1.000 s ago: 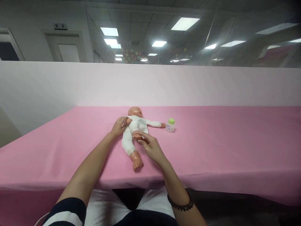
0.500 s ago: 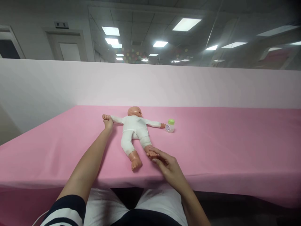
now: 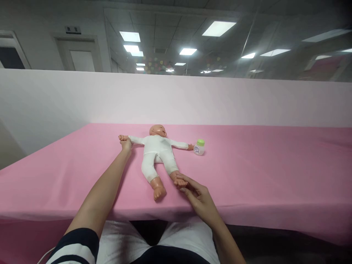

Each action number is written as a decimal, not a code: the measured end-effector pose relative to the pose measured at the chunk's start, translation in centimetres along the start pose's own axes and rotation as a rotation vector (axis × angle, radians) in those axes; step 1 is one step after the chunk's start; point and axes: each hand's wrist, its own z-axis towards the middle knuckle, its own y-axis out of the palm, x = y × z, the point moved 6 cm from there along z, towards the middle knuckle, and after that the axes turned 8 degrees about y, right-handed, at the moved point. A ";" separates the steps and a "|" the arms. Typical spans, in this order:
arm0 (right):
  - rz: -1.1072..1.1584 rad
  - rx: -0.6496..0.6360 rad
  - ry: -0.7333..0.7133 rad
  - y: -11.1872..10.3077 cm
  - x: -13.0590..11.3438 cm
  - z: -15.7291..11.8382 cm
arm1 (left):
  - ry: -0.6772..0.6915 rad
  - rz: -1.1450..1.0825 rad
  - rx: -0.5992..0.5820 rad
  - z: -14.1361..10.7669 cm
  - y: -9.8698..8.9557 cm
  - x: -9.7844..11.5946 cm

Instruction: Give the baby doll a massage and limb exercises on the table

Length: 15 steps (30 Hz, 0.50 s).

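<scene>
A baby doll (image 3: 158,147) with a white cloth body lies on its back on the pink-covered table (image 3: 255,172), head away from me and limbs spread. My left hand (image 3: 126,145) is closed round the doll's hand at the left; some of my fingers are hidden behind it. At the near end, my right hand (image 3: 198,196) grips the doll's foot on the right side, thumb below and fingers on top. The doll's other foot lies free. Touching or very close to the doll's far right hand stands a small clear bottle (image 3: 199,148) with a green cap.
A white low wall (image 3: 192,101) runs along the back of the table, with glass above it reflecting ceiling lights. The table's front edge is just before my lap (image 3: 184,234). A door (image 3: 81,58) shows at the upper left.
My right hand has shifted slightly right with the doll's foot, and that leg has swung a little outward. My left hand has moved slightly left with the doll's hand.
</scene>
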 end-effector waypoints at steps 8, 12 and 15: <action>0.077 0.015 -0.065 1.8 -4.2 5.1 | 0.629 0.304 -0.363 -6.1 5.4 5.9; 0.166 0.005 -0.043 3.1 -3.4 7.4 | 0.945 0.495 -0.589 -9.2 7.3 6.9; 0.182 0.000 -0.038 3.8 -2.6 8.3 | 1.103 0.641 -0.754 -10.5 7.8 6.7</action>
